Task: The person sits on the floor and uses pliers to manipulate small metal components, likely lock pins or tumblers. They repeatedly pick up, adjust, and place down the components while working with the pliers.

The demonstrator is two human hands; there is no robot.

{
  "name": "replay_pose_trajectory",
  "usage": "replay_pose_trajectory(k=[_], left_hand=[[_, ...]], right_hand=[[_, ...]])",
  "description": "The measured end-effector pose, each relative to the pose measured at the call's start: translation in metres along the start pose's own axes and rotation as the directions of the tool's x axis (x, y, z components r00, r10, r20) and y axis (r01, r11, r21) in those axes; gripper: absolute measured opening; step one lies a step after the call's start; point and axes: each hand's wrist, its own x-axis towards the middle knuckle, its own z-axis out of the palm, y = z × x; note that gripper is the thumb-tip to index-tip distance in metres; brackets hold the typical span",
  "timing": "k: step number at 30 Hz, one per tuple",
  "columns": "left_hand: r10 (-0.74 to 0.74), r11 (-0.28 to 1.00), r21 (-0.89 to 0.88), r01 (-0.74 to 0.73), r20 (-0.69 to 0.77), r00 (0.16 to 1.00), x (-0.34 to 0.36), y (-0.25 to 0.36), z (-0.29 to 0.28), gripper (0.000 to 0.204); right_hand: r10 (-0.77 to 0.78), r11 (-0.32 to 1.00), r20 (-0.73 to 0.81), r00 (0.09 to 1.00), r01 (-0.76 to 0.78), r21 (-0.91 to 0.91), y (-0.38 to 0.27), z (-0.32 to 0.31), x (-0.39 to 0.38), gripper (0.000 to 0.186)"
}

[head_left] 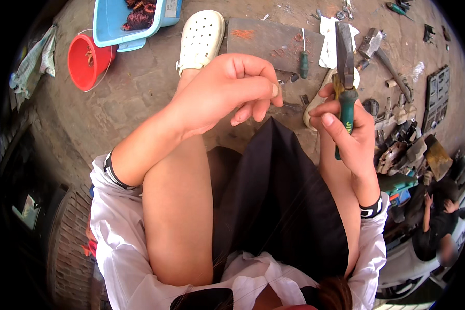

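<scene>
My right hand (pixel 354 129) is wrapped round a pair of pliers (pixel 348 106) with green handles, its dark metal jaws pointing up and away from me. Over my knees, my left hand (pixel 235 90) is closed, thumb tip pressed to the forefinger. Whatever sits in that pinch, if anything, is too small to make out. The two hands are apart. Beyond them a dark flat board (pixel 258 39) lies on the ground, bearing an orange-red heap of fine strands (pixel 242 34), scattered reddish curls and a green-handled screwdriver (pixel 304 62).
At the far left stand a blue basin (pixel 124 39) holding dark reddish coils (pixel 141 16) and a red bucket (pixel 88 77). To the right lie a hammer (pixel 382 54), a black tool tray (pixel 436 98) and several metal parts (pixel 398 111). Another person (pixel 434 222) is at the lower right.
</scene>
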Motion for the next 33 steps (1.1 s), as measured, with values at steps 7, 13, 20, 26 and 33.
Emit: replay_pose_trajectory(k=[7,13,20,26,33], left_hand=[[-0.039,0.982,0.183,0.036,0.012,0.999,0.004,0.002,0.017,0.012],[-0.026,0.968,0.250,0.003,0.088,0.996,0.007,-0.001,0.023,0.010],[0.023,0.994,0.099,-0.035,0.122,0.992,0.010,-0.003,0.032,0.013],[0.037,0.988,0.143,-0.063,0.173,0.984,0.013,-0.002,0.028,0.013],[-0.021,0.933,0.351,-0.083,0.283,0.959,0.009,-0.018,0.023,0.010]], right_hand=[[0.015,0.993,-0.128,0.992,0.000,0.116,-0.014,0.015,0.015,0.023],[0.120,0.978,-0.115,0.986,-0.098,0.184,-0.019,0.018,0.017,0.014],[0.069,0.981,-0.136,0.988,-0.042,0.191,-0.017,0.018,0.015,0.010],[0.030,0.992,-0.227,0.973,-0.002,0.125,-0.019,0.019,0.010,0.007],[-0.021,0.962,-0.362,0.932,0.118,0.248,-0.012,0.008,0.012,0.007]])
